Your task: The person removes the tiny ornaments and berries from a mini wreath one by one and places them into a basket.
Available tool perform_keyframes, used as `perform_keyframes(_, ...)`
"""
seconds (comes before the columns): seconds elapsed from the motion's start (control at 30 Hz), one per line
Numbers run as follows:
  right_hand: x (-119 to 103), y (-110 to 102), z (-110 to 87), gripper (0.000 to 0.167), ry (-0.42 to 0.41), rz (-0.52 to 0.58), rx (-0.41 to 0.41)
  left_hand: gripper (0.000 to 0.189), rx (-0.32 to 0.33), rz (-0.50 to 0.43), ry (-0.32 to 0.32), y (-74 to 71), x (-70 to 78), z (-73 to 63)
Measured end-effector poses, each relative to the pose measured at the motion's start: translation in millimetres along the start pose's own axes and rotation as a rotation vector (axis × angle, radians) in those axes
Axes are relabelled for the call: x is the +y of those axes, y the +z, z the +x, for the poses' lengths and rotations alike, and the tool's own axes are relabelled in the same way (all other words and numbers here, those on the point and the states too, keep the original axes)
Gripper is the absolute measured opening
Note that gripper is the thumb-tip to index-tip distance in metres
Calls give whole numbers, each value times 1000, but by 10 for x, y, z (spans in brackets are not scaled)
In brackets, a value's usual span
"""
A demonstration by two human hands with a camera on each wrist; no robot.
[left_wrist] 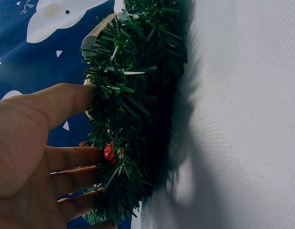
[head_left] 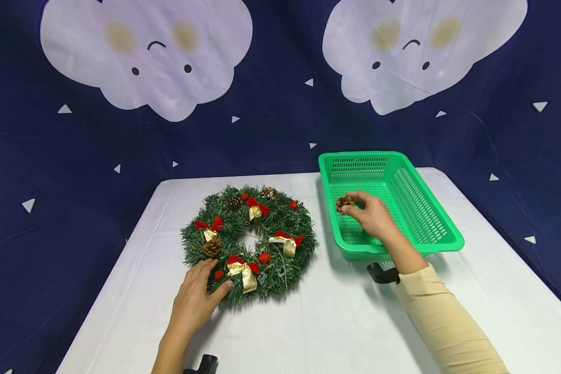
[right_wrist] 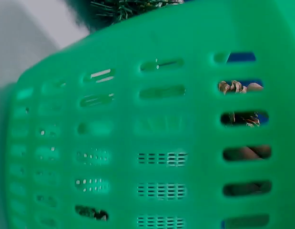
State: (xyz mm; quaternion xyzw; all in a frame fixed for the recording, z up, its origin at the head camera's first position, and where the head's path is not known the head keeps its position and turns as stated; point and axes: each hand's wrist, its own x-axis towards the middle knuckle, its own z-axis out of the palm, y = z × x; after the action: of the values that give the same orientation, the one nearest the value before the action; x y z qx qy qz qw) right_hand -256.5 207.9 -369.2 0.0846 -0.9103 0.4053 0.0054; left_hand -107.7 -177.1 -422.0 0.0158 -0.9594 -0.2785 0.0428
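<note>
A green Christmas wreath (head_left: 280, 280) with red and gold bows, red berries and pine cones lies flat on the white-covered table. My left hand (head_left: 194, 298) rests against its front left edge, fingers fairly straight; in the left wrist view the thumb (left_wrist: 73, 101) and fingertips touch the greenery. To the right, my right hand (head_left: 374, 214) pinches a brown pine cone (head_left: 344, 204) between thumb and fingers, over the left side of the green plastic basket (head_left: 430, 200). Through the basket's slots, the right wrist view shows parts of the pine cone (right_wrist: 233, 87) and fingers.
The white tablecloth (head_left: 318, 322) covers the table, with a dark blue cloud-print cloth (head_left: 280, 104) hanging behind it. Something dark shows low in the basket through a slot in the right wrist view; its kind is unclear.
</note>
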Motion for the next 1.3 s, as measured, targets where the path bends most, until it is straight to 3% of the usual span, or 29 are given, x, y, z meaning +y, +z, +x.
perform_keyframes(0.57, 141, -75, 25, 52, 26, -125, -129, 69, 17, 7, 10, -9, 10, -3)
perform_keyframes(1.3, 162, -99, 57, 51, 54, -188, -163, 69, -2, -4, -5, -2, 5, 1)
